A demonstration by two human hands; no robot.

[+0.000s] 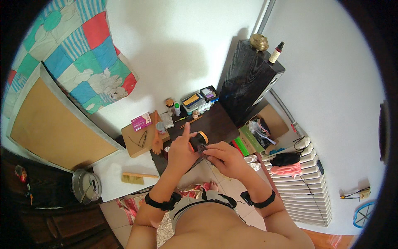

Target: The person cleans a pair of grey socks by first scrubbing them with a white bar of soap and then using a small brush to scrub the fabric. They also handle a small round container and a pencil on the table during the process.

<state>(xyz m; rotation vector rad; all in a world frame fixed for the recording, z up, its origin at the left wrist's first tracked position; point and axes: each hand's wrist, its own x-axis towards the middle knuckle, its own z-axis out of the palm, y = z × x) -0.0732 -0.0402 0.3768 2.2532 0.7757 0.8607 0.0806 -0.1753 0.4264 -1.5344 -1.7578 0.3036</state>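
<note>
My left hand [182, 152] holds a black cylindrical object with an orange rim [199, 140], its index finger pointing up past it. My right hand [224, 158] is close on the right, its thumb and fingertips pinching a small dark, partly see-through piece [201, 148] at the object's lower side. What this piece is, I cannot tell. Both hands are above the near part of a dark tabletop [217, 121]. Thin brown sticks [191, 121] lie beyond them on the table, near a yellow-green pen [180, 119].
On the left, a cardboard box [133, 149] bears glasses [143, 139], a wooden massage hand [157, 143] and a purple box [141, 121]. A brush [133, 178] and metal pot [86, 186] stand nearer. Small bottles [203, 108] line the back; a black speaker [248, 81] and radiator [301, 193] are right.
</note>
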